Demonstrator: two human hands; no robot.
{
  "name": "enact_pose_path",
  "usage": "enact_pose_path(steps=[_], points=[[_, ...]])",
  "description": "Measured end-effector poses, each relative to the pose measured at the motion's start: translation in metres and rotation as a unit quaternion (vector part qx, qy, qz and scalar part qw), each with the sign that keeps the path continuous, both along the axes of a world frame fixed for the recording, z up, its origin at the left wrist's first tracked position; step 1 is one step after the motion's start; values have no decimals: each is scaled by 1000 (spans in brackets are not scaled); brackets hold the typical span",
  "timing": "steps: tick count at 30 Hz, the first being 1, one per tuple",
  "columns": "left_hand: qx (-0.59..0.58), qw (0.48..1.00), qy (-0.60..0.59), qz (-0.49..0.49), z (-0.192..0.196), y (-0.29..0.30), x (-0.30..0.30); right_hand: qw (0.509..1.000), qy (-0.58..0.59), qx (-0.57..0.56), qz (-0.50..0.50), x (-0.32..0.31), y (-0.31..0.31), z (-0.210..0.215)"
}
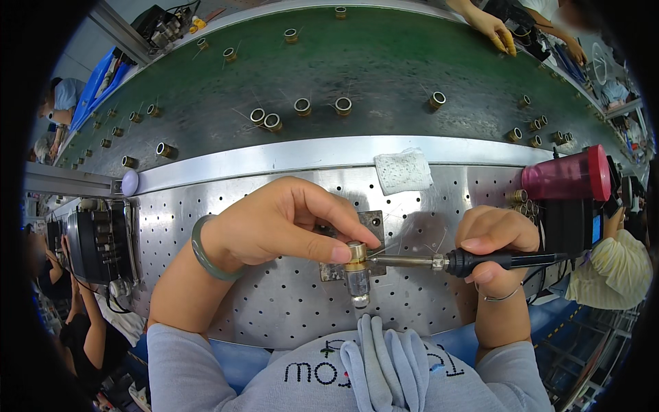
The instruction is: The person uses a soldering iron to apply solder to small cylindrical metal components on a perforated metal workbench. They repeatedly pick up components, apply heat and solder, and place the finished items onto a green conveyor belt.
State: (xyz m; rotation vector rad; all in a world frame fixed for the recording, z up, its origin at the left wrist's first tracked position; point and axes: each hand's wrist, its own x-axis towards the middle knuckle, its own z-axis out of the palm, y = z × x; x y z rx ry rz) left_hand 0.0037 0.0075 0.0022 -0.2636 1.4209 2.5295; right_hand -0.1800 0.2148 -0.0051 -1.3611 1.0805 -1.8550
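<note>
My left hand [271,223] reaches in from the left, thumb and forefinger pinching a small brass-coloured coil ring [355,254]. That ring sits around the end of a round metal post [357,283], which is fixed to a dark metal block [331,272]. In my right hand [500,233] is a soldering iron [405,261] with a black handle, held level. Its tip points left and meets the side of the coil ring, or comes very near it; I cannot tell which. Thin wires stick out from the ring above the iron's shaft.
A white sponge [403,171] lies at the bench's far edge. Beyond runs a green conveyor belt [384,55] carrying several coil rings [302,106]. A pink cup [566,175] lies at right. At left stands a black machine [93,244]. A co-worker's hand [493,29] reaches over the belt.
</note>
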Motion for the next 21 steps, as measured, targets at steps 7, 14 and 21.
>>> enact_pose_path(steps=[7, 14, 21], points=[[-2, 1000, -1, -1, -1, 0, 0, 1000, 23, 21, -1, 0, 2, 0], [-4, 1000, 2, -2, -2, 0, 1, 998, 49, 38, -18, 1, 4, 3], [-4, 1000, -7, 6, 1, 2, 1, 997, 71, 24, -10, 0, 3, 3]])
